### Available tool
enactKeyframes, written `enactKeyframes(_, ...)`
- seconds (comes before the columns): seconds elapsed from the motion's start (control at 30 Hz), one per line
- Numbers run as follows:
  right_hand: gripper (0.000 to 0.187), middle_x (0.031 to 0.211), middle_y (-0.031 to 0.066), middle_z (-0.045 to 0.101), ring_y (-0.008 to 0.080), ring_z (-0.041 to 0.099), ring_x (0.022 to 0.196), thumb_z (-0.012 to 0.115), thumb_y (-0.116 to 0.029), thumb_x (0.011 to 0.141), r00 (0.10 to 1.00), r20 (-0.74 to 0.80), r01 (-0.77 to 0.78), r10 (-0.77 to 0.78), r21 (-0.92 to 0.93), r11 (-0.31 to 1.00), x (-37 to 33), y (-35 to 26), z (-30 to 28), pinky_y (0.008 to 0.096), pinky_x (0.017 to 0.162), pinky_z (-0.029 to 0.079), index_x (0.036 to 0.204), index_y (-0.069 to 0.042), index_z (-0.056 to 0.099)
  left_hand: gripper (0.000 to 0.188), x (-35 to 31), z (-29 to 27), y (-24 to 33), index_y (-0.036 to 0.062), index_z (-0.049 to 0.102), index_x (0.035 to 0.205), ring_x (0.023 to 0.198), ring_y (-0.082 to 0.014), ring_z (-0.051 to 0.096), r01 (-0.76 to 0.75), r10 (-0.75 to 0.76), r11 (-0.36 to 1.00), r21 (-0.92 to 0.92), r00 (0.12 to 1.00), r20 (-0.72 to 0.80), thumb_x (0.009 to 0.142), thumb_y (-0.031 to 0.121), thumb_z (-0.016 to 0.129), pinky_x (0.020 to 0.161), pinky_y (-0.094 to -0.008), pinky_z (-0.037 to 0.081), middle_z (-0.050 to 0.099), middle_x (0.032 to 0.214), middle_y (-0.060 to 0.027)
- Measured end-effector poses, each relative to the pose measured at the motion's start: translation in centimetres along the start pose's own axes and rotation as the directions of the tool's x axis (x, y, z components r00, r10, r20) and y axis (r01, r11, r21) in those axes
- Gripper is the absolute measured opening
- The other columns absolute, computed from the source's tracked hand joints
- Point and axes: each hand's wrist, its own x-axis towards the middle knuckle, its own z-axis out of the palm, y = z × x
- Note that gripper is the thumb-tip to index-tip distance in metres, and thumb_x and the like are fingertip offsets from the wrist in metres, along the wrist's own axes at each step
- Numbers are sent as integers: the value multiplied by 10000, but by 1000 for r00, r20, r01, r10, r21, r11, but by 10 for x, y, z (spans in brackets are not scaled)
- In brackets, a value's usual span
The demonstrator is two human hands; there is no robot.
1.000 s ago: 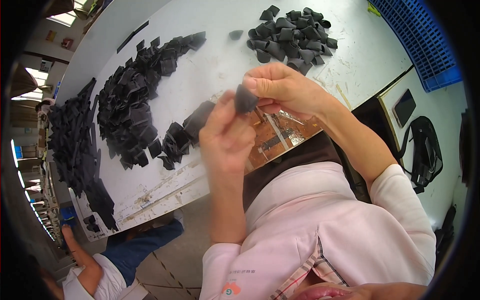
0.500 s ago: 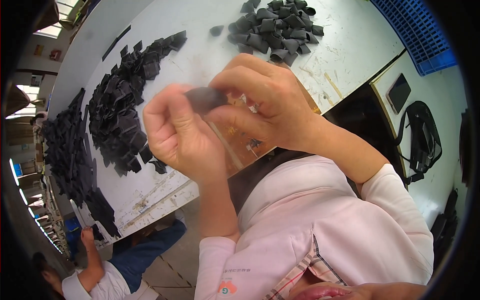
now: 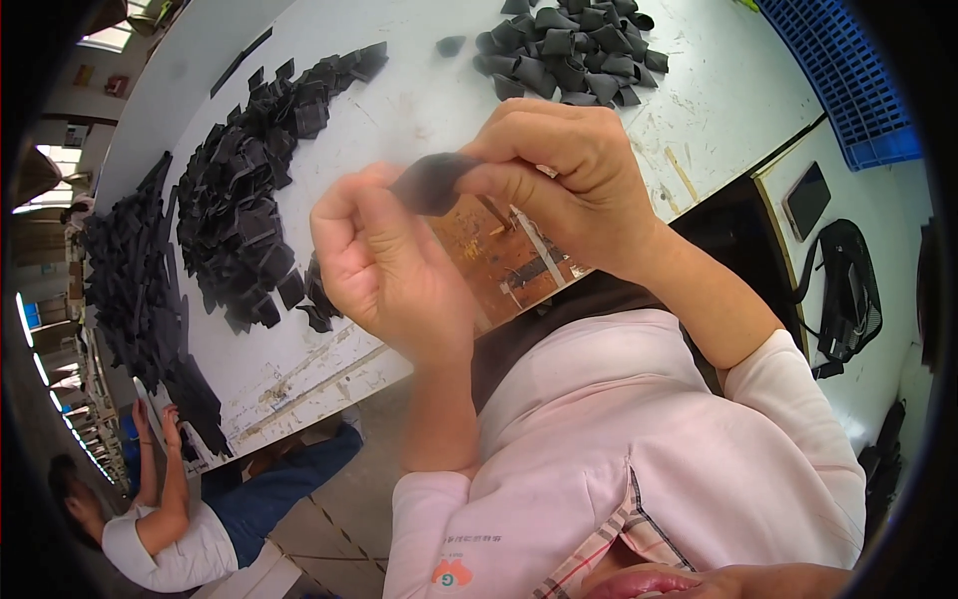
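A small dark grey fabric piece (image 3: pixel 435 184), bent into a curved shape, is stretched between my two hands above the table. My left hand (image 3: pixel 384 255) pinches its left end, fingers curled. At its other end my right hand (image 3: pixel 569 180) grips it between thumb and fingers. Beyond my hands lies a heap of similar curled dark pieces (image 3: pixel 569 45), with one single piece (image 3: pixel 450 46) apart to its left. Flat black pieces (image 3: pixel 239 200) are piled on the table left of my left hand.
Another long pile of black strips (image 3: pixel 135 270) lies at the table's far left. A brown board (image 3: pixel 479 250) is below my hands. To the right are a blue plastic basket (image 3: pixel 848 80), a phone (image 3: pixel 807 201) and a black mesh bag (image 3: pixel 848 290). Another person (image 3: pixel 180 539) sits at lower left.
Both hands have shifted slightly right with the fabric piece, and my right fingers have changed their hold on it. At lower left, the other person's arms have moved.
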Motion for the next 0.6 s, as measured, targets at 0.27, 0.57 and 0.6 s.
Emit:
enactKeyframes(0.27, 78, 611, 49, 537, 141, 495, 497, 642, -74, 732, 1000, 11, 2, -1, -79, 997, 1, -1, -2, 251, 455, 376, 717, -13, 596, 140, 12, -11, 4, -44, 565, 903, 740, -94, 524, -54, -40, 954, 295, 952, 303, 871, 80, 507, 705, -216, 434, 568, 830, -68)
enactKeyframes(0.57, 114, 572, 70, 505, 203, 480, 466, 650, -88, 723, 997, -47, 56, -62, -115, 992, -3, 4, 5, 283, 439, 378, 689, -18, 567, 99, 7, -6, -5, -38, 575, 811, 688, -81, 500, -183, 117, 937, 299, 967, 225, 832, 58, 563, 657, -194, 403, 572, 768, -50)
enactKeyframes(0.6, 109, 566, 69, 497, 205, 478, 466, 648, -84, 724, 995, -82, 54, -63, -106, 993, -4, 5, 7, 280, 439, 379, 693, -21, 565, 101, 8, -6, -5, -37, 571, 812, 686, -79, 498, -219, 133, 914, 340, 957, 256, 838, 58, 555, 650, -193, 402, 570, 775, -49)
